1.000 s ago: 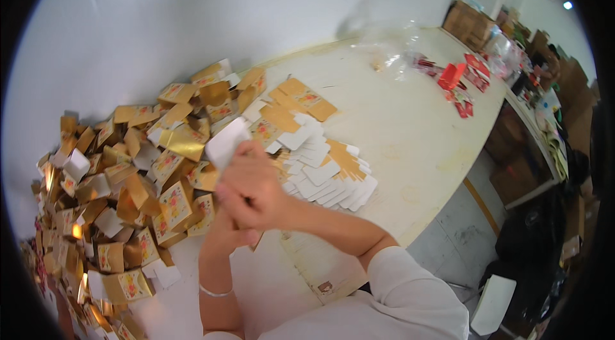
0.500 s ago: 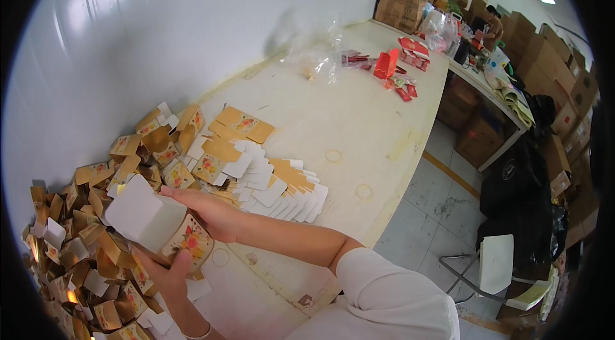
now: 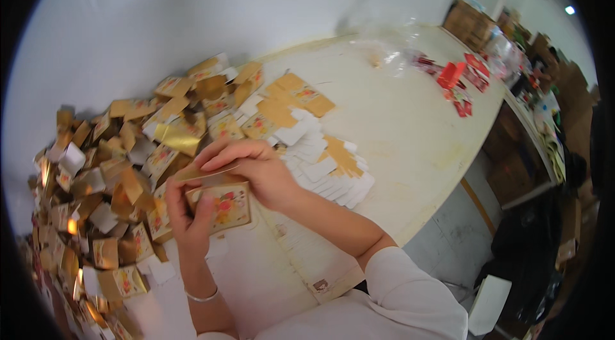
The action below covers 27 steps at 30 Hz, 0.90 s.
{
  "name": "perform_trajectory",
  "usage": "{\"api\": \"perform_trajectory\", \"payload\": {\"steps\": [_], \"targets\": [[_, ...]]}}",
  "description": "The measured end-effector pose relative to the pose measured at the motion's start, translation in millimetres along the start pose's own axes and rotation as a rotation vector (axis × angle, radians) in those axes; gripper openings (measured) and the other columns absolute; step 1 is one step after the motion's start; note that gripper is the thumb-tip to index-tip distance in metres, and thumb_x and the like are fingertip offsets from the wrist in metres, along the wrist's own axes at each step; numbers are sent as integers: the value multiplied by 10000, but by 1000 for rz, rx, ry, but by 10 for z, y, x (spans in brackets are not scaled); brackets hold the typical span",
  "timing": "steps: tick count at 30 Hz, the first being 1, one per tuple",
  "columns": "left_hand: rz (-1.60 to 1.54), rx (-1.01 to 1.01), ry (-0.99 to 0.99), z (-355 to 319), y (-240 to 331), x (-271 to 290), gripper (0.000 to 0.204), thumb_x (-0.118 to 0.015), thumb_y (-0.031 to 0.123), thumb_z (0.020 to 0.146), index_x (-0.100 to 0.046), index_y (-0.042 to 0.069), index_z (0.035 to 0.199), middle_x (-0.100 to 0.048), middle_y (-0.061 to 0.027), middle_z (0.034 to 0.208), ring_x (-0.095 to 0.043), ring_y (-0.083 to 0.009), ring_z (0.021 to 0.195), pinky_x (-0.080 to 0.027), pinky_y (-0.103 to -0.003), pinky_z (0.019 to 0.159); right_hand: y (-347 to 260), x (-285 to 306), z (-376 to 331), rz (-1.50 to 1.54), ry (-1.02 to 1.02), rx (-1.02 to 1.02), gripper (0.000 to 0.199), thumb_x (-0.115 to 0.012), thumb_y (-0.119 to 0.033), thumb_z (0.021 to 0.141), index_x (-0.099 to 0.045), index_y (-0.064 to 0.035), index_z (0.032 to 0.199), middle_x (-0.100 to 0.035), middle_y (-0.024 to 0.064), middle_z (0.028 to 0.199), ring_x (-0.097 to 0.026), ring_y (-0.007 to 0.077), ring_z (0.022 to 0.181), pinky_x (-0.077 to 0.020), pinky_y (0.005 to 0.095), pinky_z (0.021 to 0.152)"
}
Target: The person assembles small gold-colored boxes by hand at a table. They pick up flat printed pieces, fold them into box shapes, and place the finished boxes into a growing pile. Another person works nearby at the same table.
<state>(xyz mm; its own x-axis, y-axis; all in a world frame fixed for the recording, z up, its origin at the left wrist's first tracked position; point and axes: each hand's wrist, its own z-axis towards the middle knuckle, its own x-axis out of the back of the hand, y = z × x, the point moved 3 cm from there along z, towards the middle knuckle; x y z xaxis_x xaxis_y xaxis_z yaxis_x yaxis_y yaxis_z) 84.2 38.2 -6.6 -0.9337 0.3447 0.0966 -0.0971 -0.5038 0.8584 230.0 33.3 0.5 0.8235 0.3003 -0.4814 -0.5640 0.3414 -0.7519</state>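
Between my two hands is a small gold paper box [image 3: 232,208] with a floral print on its front. My left hand [image 3: 191,224] grips its left side, thumb on the printed face. Over its top edge curls my right hand [image 3: 259,170], fingers pressing on the raised gold flap. The inside of the box is mostly hidden by my fingers. Just beyond my right wrist lies a fanned stack of flat white-and-gold box blanks [image 3: 333,170]. Left of my hands spreads a big heap of folded gold boxes [image 3: 131,186].
A flat printed gold sheet [image 3: 301,93] lies behind the stack. Farther along the white table [image 3: 410,148] are a clear plastic bag [image 3: 391,51] and red packets [image 3: 451,75]. Cardboard cartons [image 3: 469,23] stand at the far end. A white chair [image 3: 490,305] is at the lower right.
The box's white inner flap, wide open before, has been folded over toward the body. My right hand has moved from the box's far side onto its top. The view has swung left.
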Motion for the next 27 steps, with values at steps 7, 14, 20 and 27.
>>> {"api": "perform_trajectory", "payload": {"steps": [7, 14, 20, 27], "targets": [[-230, -55, 38, -2, 132, -85, 600, -606, -31, 760, -214, 91, 1197, -482, -143, 1075, -512, -154, 924, -429, -240, 733, -251, -145, -55, -223, -117, 39, 180, -536, -51, 786, -646, 11, 913, -567, 133, 1052, -541, 185, 916, -427, 273, 760], [-281, 42, -104, 37, 163, -8, 630, -606, -15, 763, -221, 90, 1251, -511, -140, 1072, -561, -154, 871, -461, -232, 680, -263, -123, -13, -401, -126, -5, 182, -599, -32, 787, -639, -18, 964, -592, 89, 1007, -556, 133, 864, -453, 232, 697], [-305, 83, -109, 13, 152, -18, 596, -613, 14, 769, -264, 92, 1246, -508, -127, 1080, -562, -139, 868, -464, -217, 673, -261, -139, -3, -384, -96, -10, 214, -575, 21, 777, -636, -3, 980, -614, 122, 1013, -574, 184, 939, -463, 277, 782], [-377, 97, 39, 61, 120, 18, 429, -593, 31, 794, -389, 67, 1171, -513, -78, 1059, -520, -112, 905, -453, -208, 701, -241, -284, -73, -871, -289, 230, 279, -533, -122, 845, -552, 5, 1093, -482, 158, 1159, -480, 264, 1033, -391, 369, 867]]}}
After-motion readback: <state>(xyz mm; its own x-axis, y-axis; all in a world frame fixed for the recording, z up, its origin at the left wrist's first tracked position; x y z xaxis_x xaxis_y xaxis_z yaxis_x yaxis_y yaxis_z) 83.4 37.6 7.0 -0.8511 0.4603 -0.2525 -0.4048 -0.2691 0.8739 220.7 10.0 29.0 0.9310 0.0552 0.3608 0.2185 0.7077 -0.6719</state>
